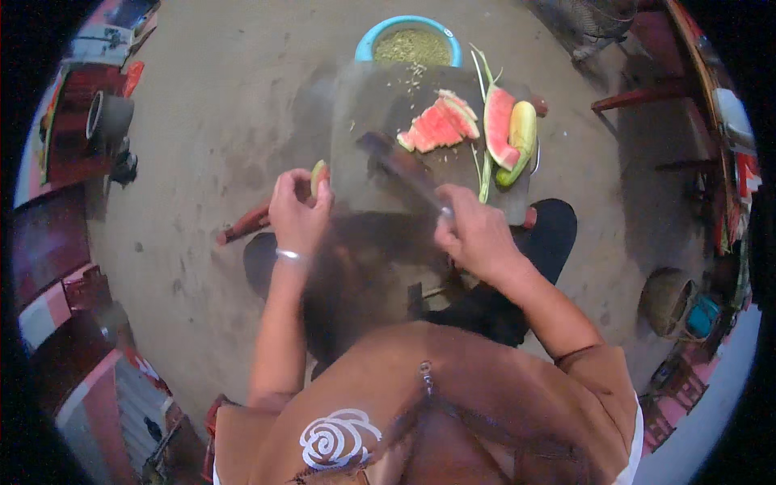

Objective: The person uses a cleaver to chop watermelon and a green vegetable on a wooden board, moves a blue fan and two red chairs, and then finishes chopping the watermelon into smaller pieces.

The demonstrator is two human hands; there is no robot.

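Note:
Between the thumb and fingers of my left hand (301, 203) is a small piece of watermelon rind (317, 177), held just off the left edge of the cutting board (364, 188). My right hand (476, 233) grips the handle of a knife (406, 167), whose dark blade is blurred and slants up to the left over the board. Pink watermelon pieces (433, 129) lie beyond the blade. Farther right, a longer watermelon slice (498, 121) leans against a yellow-green cucumber-like vegetable (522, 130). Long green stalks (485, 173) run beside them.
Past the board's far edge stands a blue basin (365, 47) of chopped greenish bits (415, 48). Some crumbs (414, 76) are scattered on the board. A red wooden leg (245, 224) juts out at left. A woven basket (667, 301) sits on the floor at right.

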